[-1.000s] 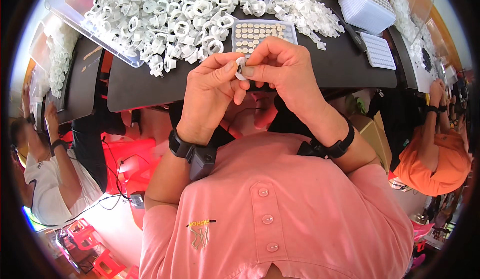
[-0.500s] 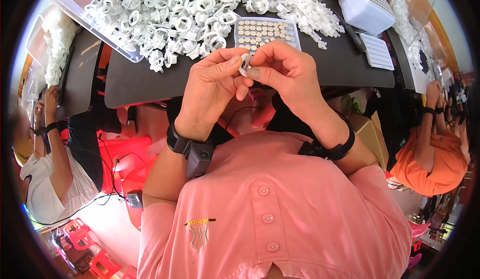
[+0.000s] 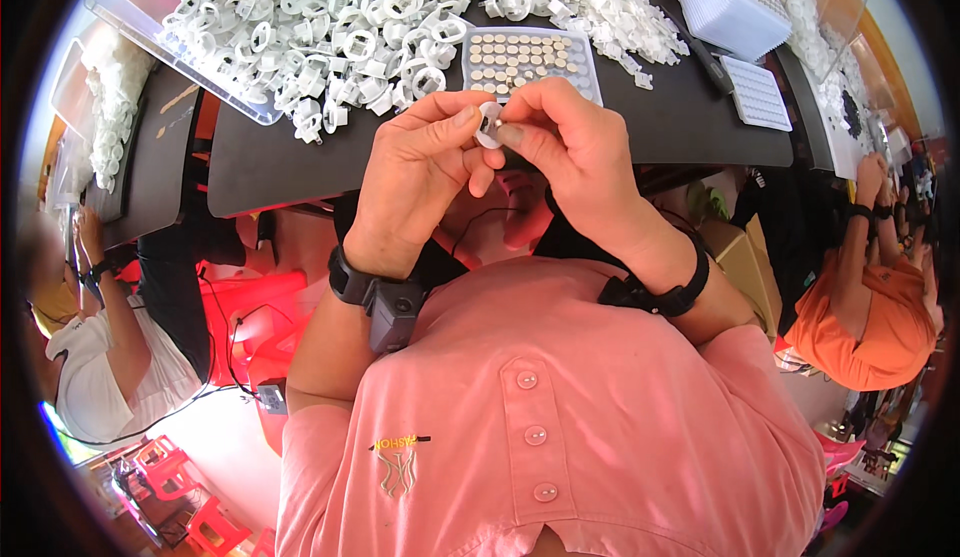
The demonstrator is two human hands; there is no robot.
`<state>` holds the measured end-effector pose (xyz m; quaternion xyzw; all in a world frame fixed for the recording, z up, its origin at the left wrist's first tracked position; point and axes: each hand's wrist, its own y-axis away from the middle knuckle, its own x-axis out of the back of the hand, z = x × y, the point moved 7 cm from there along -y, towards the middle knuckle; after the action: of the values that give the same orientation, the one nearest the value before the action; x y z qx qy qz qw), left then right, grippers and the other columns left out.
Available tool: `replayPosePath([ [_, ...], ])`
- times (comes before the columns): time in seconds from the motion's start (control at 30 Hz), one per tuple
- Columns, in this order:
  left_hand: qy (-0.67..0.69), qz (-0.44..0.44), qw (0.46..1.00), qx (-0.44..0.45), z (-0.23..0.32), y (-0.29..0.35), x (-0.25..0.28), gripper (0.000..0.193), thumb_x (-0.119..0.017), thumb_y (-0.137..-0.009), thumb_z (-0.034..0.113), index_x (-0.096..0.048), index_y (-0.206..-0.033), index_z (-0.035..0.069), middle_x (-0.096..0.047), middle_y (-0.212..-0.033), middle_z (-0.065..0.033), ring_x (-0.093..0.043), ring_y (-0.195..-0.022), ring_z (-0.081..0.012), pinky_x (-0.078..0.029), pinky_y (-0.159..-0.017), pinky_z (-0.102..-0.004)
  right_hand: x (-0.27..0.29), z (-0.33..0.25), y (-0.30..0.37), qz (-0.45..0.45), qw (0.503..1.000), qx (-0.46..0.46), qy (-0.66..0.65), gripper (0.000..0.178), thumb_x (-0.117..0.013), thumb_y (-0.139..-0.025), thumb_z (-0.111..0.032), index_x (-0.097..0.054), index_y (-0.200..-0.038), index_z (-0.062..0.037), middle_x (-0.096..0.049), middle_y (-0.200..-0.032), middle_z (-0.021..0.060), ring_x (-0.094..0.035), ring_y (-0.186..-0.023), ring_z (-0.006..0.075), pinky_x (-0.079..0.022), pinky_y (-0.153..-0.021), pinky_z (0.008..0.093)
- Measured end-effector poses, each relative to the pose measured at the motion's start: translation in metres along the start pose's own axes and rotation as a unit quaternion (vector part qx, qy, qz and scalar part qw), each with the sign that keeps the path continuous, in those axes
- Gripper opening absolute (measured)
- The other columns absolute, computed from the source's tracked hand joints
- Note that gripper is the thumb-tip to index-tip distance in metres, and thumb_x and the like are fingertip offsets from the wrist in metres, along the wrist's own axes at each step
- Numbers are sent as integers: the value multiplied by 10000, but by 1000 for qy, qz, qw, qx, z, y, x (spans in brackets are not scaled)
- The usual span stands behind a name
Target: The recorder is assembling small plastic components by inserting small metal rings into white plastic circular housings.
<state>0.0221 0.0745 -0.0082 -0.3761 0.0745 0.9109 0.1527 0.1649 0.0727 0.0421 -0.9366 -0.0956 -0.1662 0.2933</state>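
Left fingers (image 3: 461,121) pinched on white ring (image 3: 488,138), right fingers (image 3: 524,139) at its edge, grip unclear

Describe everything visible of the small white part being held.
The white part is rounded and plastic-looking, with a dark patch or opening on its face; too small to tell which. It appears close to edge-on, pinched by the left grip, which hides some of it. The right grip is at its right side; contact unclear. In view, it lies just below the tray.

A smooth plastic ring (image 3: 489,115) at upper centre fronts a matt bench (image 3: 690,127), with a cloth shirt (image 3: 620,407) below.
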Motion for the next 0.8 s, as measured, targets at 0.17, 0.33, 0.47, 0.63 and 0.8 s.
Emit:
replayPosePath([
  [0.17, -7, 23, 1000, 5, 0, -1, 0, 233, -590, -985, 95, -618, -1151, -67, -671, -993, -147, -667, -769, -208, -501, -567, -290, -8, -26, -1, 57, 961, 152, 225, 114, -638, -811, -22, -579, -898, -65, -621, -766, 95, -635, -638, 276, -495, -535, 371],
  [0.33, -12, 28, 999, 10, 1, -1, 1, 227, -597, -981, 92, -621, -1144, -63, -672, -995, -147, -664, -769, -203, -503, -573, -289, -6, -16, -2, 32, 986, 84, 141, 89, -630, -830, -22, -570, -880, -65, -634, -761, 95, -649, -639, 265, -505, -540, 359],
  [0.47, -10, 15, 1000, 11, 1, -1, 1, 223, -601, -977, 88, -621, -1143, -60, -669, -988, -148, -662, -764, -202, -505, -571, -290, -6, 1, 1, 14, 999, -18, -27, 64, -630, -871, 2, -584, -878, -41, -667, -747, 89, -687, -665, 200, -524, -585, 294],
  [0.63, 1, 14, 1000, 13, 1, -1, 1, 217, -612, -970, 84, -619, -1134, -58, -665, -973, -148, -657, -751, -204, -502, -562, -292, -5, 6, 2, -15, 980, -91, -177, 44, -646, -894, 16, -613, -900, -11, -691, -767, 64, -682, -708, 109, -529, -641, 250],
  [0.8, -6, 25, 1000, 15, 1, 0, 0, 222, -624, -964, 89, -617, -1129, -59, -664, -971, -147, -657, -751, -206, -504, -565, -292, -5, 13, 3, -49, 949, -188, -250, 43, -669, -894, 14, -628, -890, 0, -696, -792, 51, -662, -749, 90, -523, -696, 228],
])
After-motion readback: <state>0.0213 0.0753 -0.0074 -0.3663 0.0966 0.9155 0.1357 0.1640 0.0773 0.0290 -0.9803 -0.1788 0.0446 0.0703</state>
